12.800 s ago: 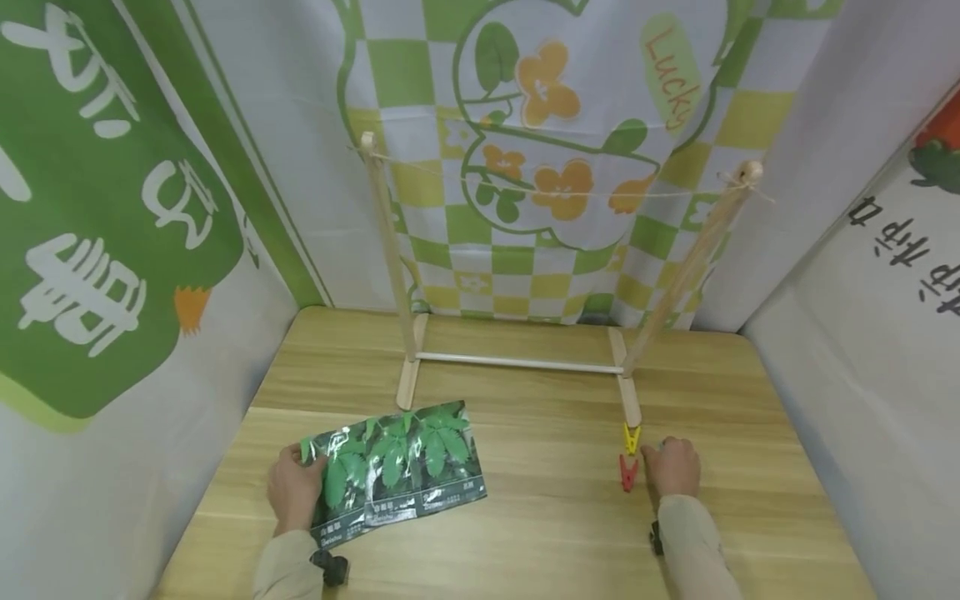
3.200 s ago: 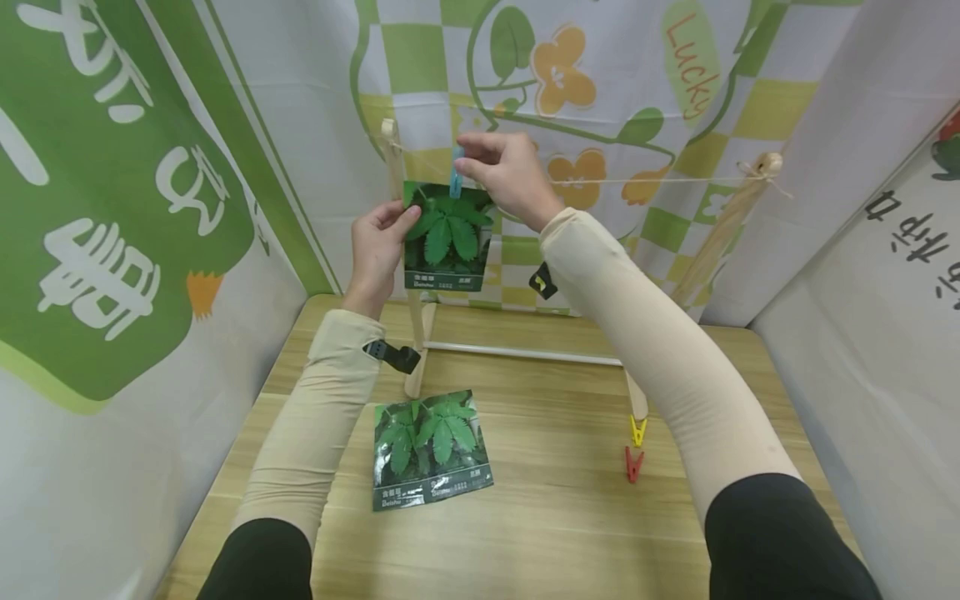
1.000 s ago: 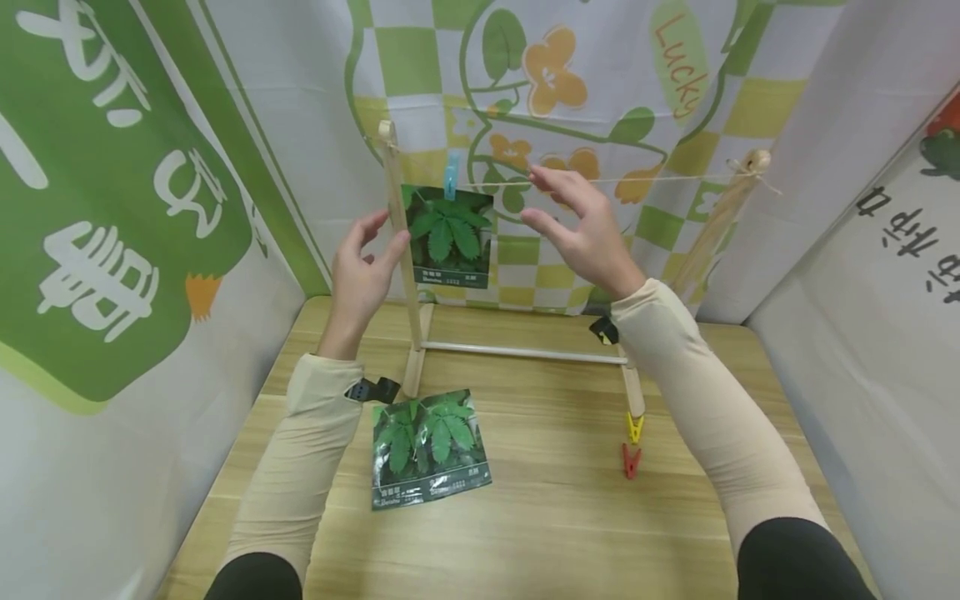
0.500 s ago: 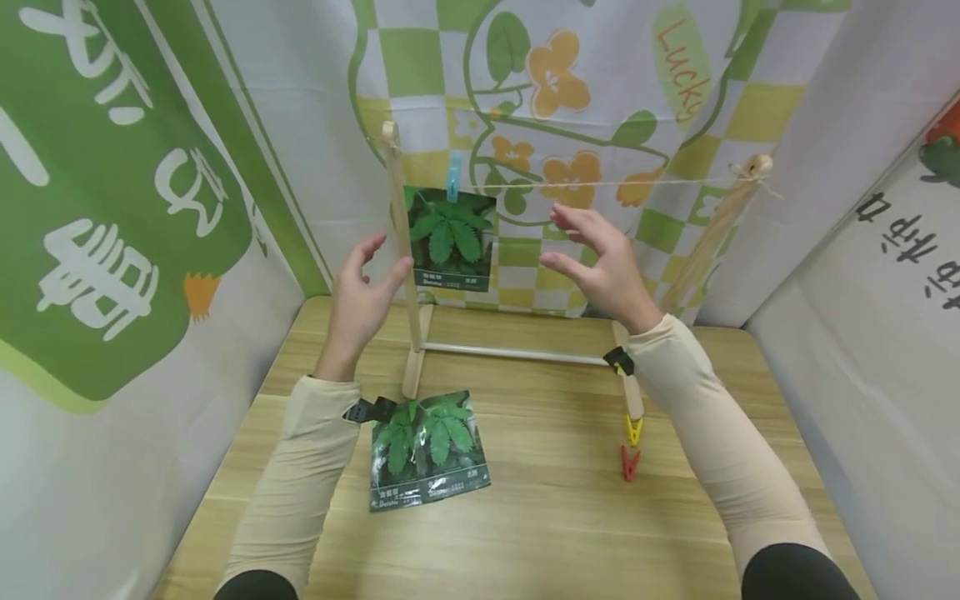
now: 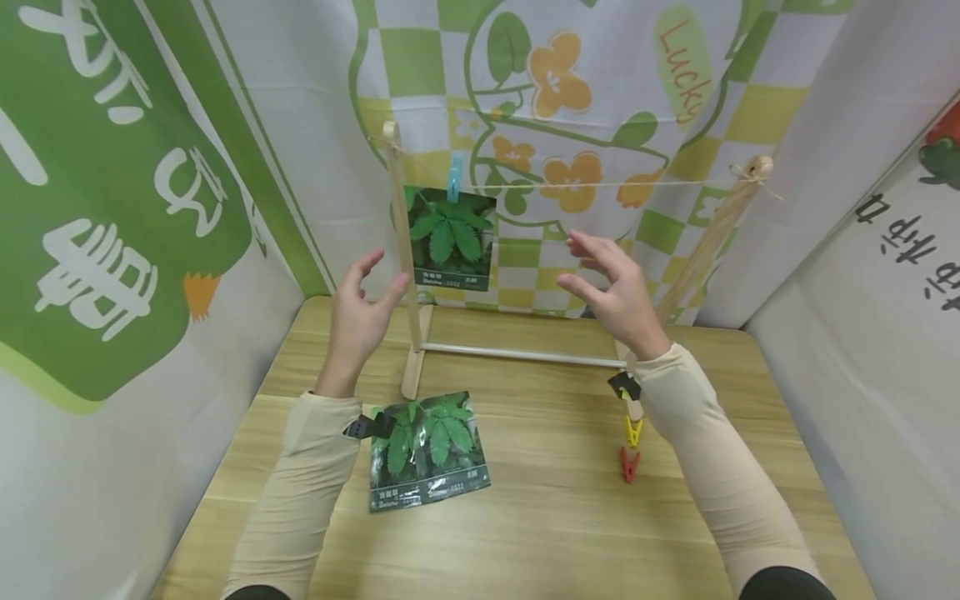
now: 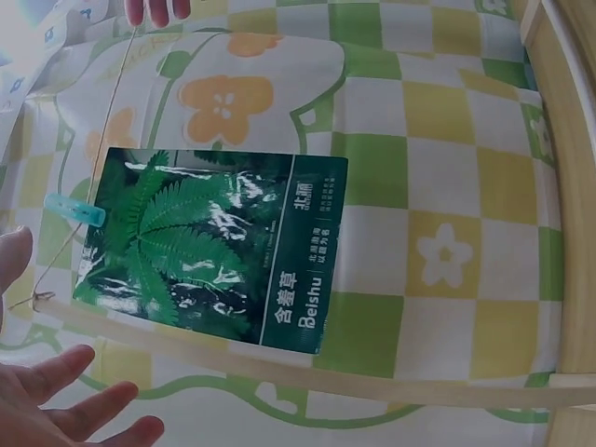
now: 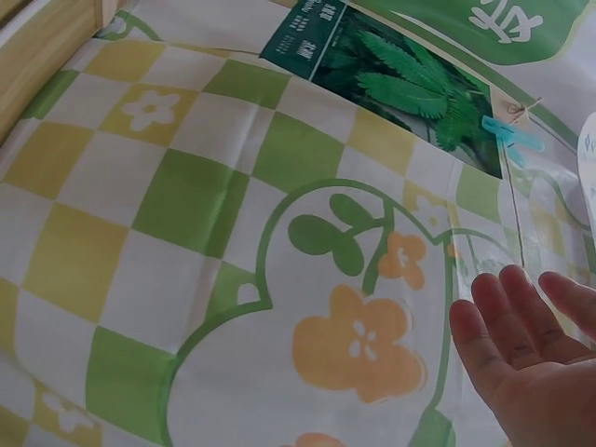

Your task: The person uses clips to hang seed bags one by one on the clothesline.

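A green seed packet (image 5: 450,237) with a leaf picture hangs from the string (image 5: 600,183) near the left post. One blue clothespin (image 5: 454,177) clips its top edge to that string. My left hand (image 5: 360,321) is beside the left post (image 5: 401,242), thumb and fingers spread apart and holding nothing. To the right of the hanging packet, my right hand (image 5: 618,292) is in the air below the string, fingers relaxed and apart. Two more seed packets (image 5: 429,454) overlap on the table. The left wrist view shows the hung packet (image 6: 209,251) close up, clipped by the blue clothespin (image 6: 74,209).
A yellow clothespin (image 5: 633,432) and a red clothespin (image 5: 629,464) lie on the wooden table (image 5: 555,533), near the rack's right foot. The rack's white crossbar (image 5: 525,356) runs low between its feet. Behind stands a checked curtain (image 5: 416,62).
Earlier, a packet left the row on the table and was clipped to the string with the blue clothespin. Both hands have since let go and lowered, the right also drawing away rightward.
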Motion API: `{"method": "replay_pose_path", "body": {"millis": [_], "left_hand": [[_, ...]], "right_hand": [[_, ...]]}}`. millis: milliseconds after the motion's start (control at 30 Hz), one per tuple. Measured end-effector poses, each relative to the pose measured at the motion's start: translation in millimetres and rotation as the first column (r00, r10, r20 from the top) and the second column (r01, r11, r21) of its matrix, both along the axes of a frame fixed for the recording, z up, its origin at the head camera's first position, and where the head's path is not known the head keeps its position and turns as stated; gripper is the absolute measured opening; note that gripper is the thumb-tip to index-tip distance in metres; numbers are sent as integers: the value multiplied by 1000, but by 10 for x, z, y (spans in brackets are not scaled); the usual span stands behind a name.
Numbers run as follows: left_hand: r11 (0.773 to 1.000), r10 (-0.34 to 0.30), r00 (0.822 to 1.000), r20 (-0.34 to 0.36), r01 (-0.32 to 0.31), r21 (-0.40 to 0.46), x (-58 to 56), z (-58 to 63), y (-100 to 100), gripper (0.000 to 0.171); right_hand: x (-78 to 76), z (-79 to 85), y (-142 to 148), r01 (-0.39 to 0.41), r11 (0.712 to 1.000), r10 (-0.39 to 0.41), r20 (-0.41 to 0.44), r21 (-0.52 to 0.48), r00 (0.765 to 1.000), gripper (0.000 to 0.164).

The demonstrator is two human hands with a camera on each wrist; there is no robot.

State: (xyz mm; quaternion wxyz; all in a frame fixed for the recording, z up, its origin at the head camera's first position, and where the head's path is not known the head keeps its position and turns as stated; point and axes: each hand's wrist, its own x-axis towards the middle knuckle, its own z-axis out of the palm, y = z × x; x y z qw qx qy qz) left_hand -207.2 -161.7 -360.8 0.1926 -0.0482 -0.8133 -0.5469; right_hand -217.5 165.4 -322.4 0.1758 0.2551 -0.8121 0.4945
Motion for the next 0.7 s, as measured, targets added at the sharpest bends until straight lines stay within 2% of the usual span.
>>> {"method": "replay_pose_path", "body": {"millis": [200,467,700], "left_hand": [[1000,1,999,-47,-1,-5,35,-75,2,64],[1000,2,1000,16,-2,-6,103,-180,-21,65],[1000,4,1000,26,-4,10,141,-276,-38,62]], "right_hand": [[53,-114,46,29,999,-30,12,36,999,58],[101,-236,114,44,999,-45,34,15,998,54],[140,-345,172,82,996,-83,27,30,996,53]]}}
